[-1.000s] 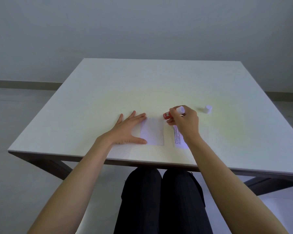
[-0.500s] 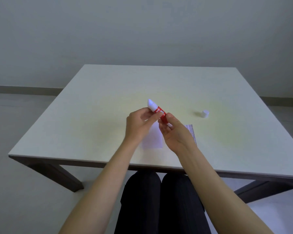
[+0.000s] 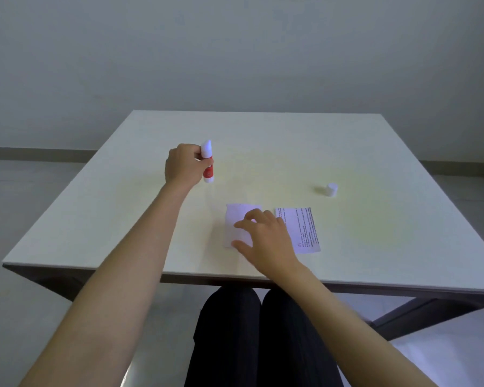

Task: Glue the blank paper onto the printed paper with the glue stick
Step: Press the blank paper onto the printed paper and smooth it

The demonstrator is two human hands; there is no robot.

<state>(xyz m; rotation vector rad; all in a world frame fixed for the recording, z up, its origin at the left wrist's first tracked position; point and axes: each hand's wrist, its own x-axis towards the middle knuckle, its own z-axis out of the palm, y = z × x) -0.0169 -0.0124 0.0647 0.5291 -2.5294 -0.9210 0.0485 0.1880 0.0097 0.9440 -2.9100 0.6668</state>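
Note:
My left hand (image 3: 183, 167) holds the red and white glue stick (image 3: 208, 162) upright on the table, far left of the papers. The blank paper (image 3: 236, 224) lies flat near the front edge. My right hand (image 3: 266, 238) hovers over its right part with fingers spread, and I cannot tell whether the fingertips touch it. The printed paper (image 3: 302, 229) lies just right of the blank one, its left edge partly hidden by my right hand.
A small white cap (image 3: 331, 189) stands on the white table (image 3: 263, 152) to the right, behind the printed paper. My legs in dark trousers (image 3: 257, 339) show below the front edge.
The glue stick passed from my right hand to my left, which carried it left and stood it on the table. My right hand came down over the blank paper.

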